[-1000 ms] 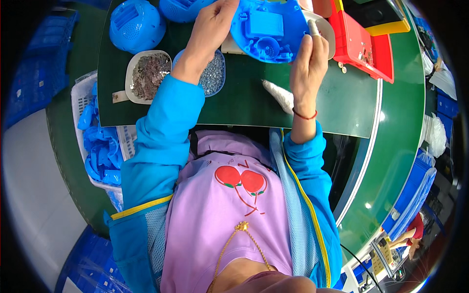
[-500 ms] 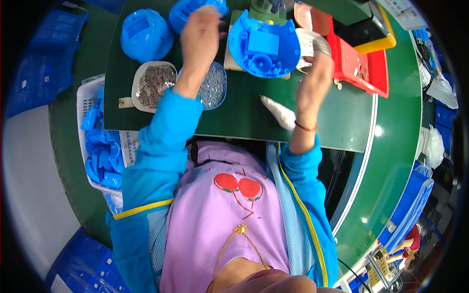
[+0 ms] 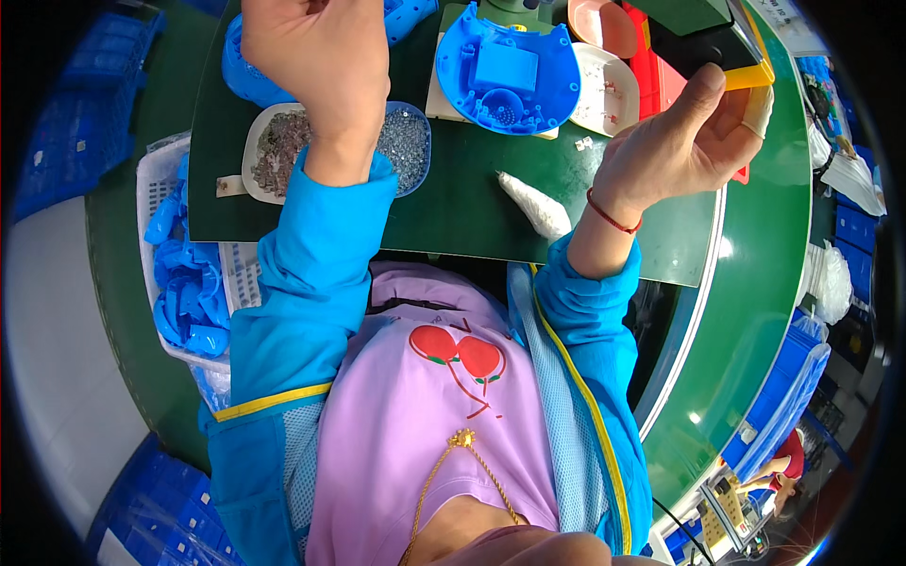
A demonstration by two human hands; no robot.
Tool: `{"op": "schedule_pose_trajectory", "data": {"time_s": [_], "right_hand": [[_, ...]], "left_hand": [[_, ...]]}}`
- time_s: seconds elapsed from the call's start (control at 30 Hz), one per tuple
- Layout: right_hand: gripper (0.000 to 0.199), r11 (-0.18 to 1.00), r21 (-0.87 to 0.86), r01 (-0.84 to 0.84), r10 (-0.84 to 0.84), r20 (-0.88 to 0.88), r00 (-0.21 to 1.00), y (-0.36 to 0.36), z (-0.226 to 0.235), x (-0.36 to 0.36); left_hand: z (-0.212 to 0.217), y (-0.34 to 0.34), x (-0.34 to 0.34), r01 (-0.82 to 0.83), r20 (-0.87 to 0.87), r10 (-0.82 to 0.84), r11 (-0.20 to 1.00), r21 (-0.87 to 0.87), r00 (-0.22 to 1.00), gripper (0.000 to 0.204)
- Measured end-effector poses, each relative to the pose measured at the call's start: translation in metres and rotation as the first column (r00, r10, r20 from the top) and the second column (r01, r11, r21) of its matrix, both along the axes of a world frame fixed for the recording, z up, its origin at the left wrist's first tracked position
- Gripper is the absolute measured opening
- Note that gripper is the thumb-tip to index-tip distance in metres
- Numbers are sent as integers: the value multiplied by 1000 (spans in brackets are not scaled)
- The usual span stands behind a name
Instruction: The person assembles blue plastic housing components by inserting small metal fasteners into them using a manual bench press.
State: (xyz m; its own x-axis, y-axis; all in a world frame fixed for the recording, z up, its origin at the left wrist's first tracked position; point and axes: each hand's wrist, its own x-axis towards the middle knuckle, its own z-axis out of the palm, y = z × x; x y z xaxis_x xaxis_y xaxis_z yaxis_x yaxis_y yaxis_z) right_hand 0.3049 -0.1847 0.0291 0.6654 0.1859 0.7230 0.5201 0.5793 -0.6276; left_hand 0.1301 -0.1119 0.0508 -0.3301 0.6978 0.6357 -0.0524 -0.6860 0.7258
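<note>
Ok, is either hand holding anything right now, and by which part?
Cannot be told for the left hand: it is seen from the back, fingers hidden. The right hand looks empty, raised over the table.

a small white plastic bag (image 3: 534, 204), long and stuffed, lies on the dark green mat just beside the person's right forearm. off at the right edge of the bench sit more clear, whitish bags (image 3: 832, 283), bunched together by the blue crates, and a pale one (image 3: 854, 179) further up. no labels, signs or lit screens can be made out from here.
</note>
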Motion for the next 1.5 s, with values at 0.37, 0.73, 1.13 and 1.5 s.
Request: {"op": "schedule_pose_trajectory", "data": {"time_s": [0.37,0.73,1.13,1.5], "right_hand": [[38,1000,24,-8,8,19,1000,1,-6,5],[41,998,38,-59,58,11,998,3,-3,9],[40,643,-755,-125,207,15,978,-21,-64,5],[48,241,-509,-826,470,-683,558,-98,-35,-4]], "left_hand": [[-3,6,4,90,85,-93,995,36,992,52],[1,1,3,85,59,-86,996,18,995,48],[-87,5,-9,411,-207,-590,733,-542,780,40],[-48,-86,-86,711,-750,-593,660,-244,293,55]]}}
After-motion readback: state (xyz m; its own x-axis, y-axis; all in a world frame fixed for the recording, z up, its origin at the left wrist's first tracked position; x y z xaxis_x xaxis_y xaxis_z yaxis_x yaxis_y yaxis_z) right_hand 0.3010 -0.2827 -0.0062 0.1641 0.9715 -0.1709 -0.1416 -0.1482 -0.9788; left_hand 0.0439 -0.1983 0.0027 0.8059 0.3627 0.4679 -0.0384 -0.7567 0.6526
